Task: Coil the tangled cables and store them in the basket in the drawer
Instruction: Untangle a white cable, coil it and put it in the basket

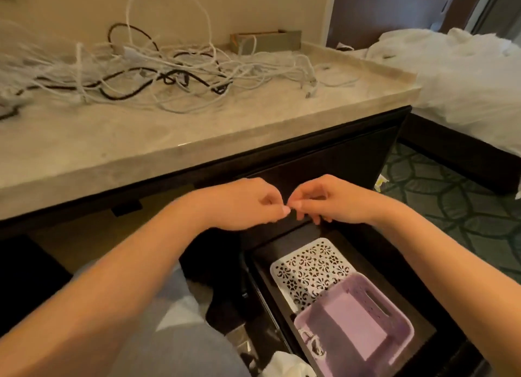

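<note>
The work surface is a pale stone countertop point(197, 139) over a dark cabinet, with a bed point(465, 75) to the right. The tangled cables point(158, 75), white and black, lie in a loose heap on the countertop, well apart from both hands. Below, the drawer point(390, 264) stands open and holds a purple basket point(352, 328) beside a white patterned tray point(307, 266). A small white cable bundle point(311, 341) appears to sit in the basket's near corner. The left hand point(253, 204) and right hand point(329, 201) meet above the drawer's far end, fingers curled and tips touching; whether they pinch anything cannot be told. Judgement: the task is at an early stage, between cables. The next move calls for reaching to the heap, freeing one cable end, and drawing it clear before coiling.
</note>
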The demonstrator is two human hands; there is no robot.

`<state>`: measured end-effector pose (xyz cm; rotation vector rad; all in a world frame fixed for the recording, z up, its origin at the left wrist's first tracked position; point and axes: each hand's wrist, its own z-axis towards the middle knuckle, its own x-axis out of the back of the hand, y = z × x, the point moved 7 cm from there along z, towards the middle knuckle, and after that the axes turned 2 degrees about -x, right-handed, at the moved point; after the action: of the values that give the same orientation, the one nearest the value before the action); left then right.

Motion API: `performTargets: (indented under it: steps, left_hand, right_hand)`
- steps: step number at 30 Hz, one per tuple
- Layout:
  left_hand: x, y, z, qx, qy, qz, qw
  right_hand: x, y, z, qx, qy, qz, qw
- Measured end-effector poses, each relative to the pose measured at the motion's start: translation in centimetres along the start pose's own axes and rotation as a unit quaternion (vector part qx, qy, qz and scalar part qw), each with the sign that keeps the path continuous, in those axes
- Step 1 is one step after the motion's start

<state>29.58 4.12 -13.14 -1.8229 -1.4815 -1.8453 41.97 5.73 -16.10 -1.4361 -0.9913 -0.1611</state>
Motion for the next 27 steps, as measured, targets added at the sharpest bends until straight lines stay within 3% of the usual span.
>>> performTargets:
  steps: [7, 14, 19, 27]
  left_hand:
    - [10.6, 2.0, -8.0, 0.007, 0.098, 0.055, 0.994]
    - [17.5, -2.3, -15.5, 0.104, 0.156, 0.069, 0.980]
    - [22.0, -7.5, -19.0, 0.157, 0.209, 0.008, 0.965]
    - [26.5, -14.1, -20.4, 0.226, 0.281, 0.033, 0.932]
  right_hand:
    - [3.3, -12.1, 2.0, 0.096, -0.008, -0.070, 0.993]
    - [3.2, -21.6, 8.2, 0.146, -0.034, -0.146, 0.978]
    - [1.7, -27.5, 14.0, 0.183, -0.037, -0.194, 0.963]
    - [2.3, -33.6, 22.4, 0.218, 0.065, -0.236, 0.945]
